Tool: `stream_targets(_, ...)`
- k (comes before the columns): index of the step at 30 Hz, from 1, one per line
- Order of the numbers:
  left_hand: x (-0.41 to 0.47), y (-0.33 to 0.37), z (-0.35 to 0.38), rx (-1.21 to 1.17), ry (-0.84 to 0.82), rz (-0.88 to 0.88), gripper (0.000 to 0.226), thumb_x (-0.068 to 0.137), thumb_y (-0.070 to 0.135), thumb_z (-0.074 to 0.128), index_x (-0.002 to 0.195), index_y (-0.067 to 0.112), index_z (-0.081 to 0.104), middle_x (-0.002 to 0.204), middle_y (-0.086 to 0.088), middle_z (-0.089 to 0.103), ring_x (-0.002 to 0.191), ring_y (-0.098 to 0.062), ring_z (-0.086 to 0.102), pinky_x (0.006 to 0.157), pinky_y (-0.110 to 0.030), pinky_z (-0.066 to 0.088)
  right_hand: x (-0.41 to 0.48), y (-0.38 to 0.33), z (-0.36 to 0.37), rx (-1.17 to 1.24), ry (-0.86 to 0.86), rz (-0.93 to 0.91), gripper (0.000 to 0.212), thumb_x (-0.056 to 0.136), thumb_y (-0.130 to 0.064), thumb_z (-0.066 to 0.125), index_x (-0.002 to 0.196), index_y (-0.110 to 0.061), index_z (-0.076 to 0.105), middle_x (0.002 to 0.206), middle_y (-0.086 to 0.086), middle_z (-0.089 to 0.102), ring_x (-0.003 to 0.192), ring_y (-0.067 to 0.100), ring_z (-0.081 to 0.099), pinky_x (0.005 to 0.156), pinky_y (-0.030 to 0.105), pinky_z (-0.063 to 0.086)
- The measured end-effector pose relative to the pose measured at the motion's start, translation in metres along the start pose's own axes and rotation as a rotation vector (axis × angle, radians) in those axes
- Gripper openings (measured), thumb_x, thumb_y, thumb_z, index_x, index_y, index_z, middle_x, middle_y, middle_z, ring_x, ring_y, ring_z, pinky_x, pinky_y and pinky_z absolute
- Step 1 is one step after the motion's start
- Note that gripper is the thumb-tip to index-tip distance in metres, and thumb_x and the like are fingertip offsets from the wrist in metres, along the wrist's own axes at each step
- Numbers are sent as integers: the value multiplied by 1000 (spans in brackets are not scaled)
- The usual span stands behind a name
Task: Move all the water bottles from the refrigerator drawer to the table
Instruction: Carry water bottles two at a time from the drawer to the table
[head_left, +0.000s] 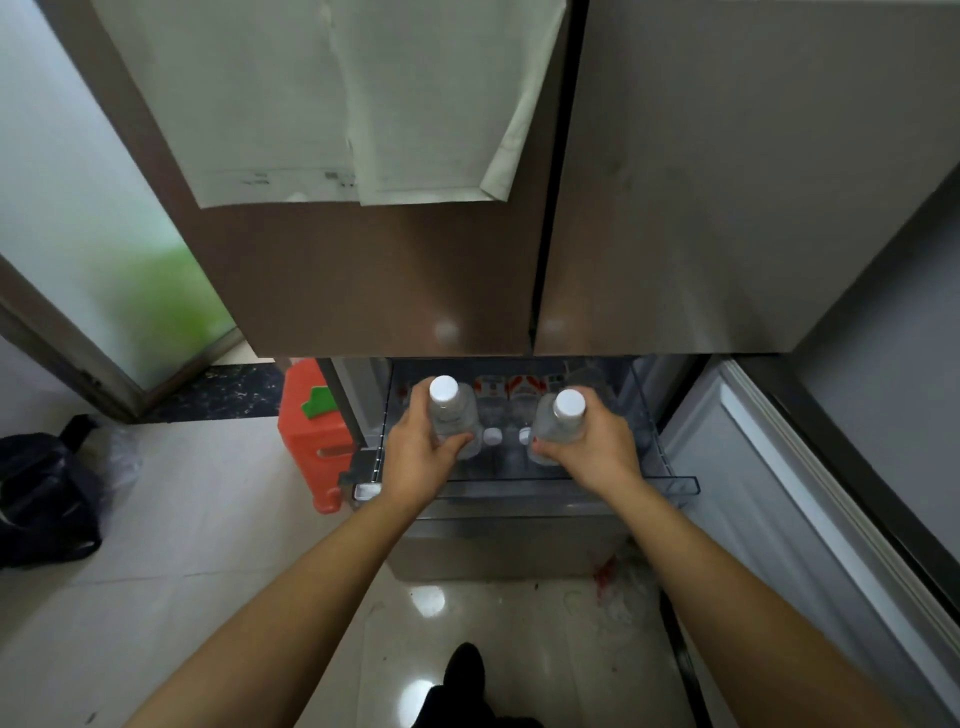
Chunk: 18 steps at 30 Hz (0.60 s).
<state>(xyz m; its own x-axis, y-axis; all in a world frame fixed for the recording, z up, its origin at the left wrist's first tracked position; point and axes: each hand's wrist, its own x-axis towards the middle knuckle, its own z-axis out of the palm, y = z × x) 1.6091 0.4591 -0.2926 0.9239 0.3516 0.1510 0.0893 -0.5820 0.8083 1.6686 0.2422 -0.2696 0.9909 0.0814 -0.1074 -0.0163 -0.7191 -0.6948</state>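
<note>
Looks like a home kitchen to me: big brown multi-door fridge (363, 286) with papers (337, 104) stuck on the front, its clear drawer (519, 484) pulled out at the bottom. Glossy pale floor tiles (208, 519), a frosted glass door (78, 208) on the left, an orange plastic stool (311, 441) by the fridge, a black bag (41, 493) on the floor.

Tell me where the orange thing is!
In the head view, the orange plastic thing stands on the floor left of the open refrigerator drawer, near the left hand holding a water bottle.
</note>
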Motion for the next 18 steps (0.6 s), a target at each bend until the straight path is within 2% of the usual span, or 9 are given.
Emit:
stream_targets(3,-18,26,-21,-60,90,43,77,77,25,84,135,37,35,116,12,60,105,-9,59,88,-25,50,-18,-18,-15,37,57,-128,74,63,-36,91,126,-39,50,118,-3,68,109,25,62,88,34,52)
stream_targets(6,-47,49,-48,-76,203,54,75,77,31,84,136,34,39,113,21,58,105,-3,57,88,-19,49,-41,-37,-26,51,51,-316,77,68,-36,89,131,-39,45,125,-4,66,113,26,61,89,35,50)
stream_targets(8,-71,59,-70,-38,279,46,72,76,32,84,134,36,41,118,15,62,106,-7,59,86,-16,51,-56,-53,-28,65,22,-431,77,70,-38,88,132,-39,42,126,-4,65,113,26,61,88,36,52)
stream_targets(10,-96,64,-95,8,338,38,72,76,32,84,132,41,39,121,6,63,102,-8,60,80,-11,50,-71,-72,-23,96,-27,-532,77,71,-39,88,132,-39,42,127,-4,65,113,25,62,88,38,53)
stream_targets(12,-124,65,-122,36,378,23,75,76,32,84,135,41,39,113,14,61,95,2,57,80,-19,55,-90,-95,-10,121,-91,-624,78,71,-37,88,136,-36,45,130,-4,64,116,24,61,90,35,51)
stream_targets(14,-154,62,-150,60,415,10,74,77,31,84,134,45,39,107,22,59,97,0,59,80,-23,57,-115,-118,10,146,-167,-723,80,71,-34,88,140,-33,46,134,-3,62,119,24,60,91,32,48)
stream_targets(18,-215,42,-209,150,500,-23,74,77,33,83,136,46,40,109,19,63,95,-4,63,72,-13,54,-170,-159,56,176,-345,-888,85,73,-33,87,146,-34,42,134,-3,61,119,23,59,96,40,51)
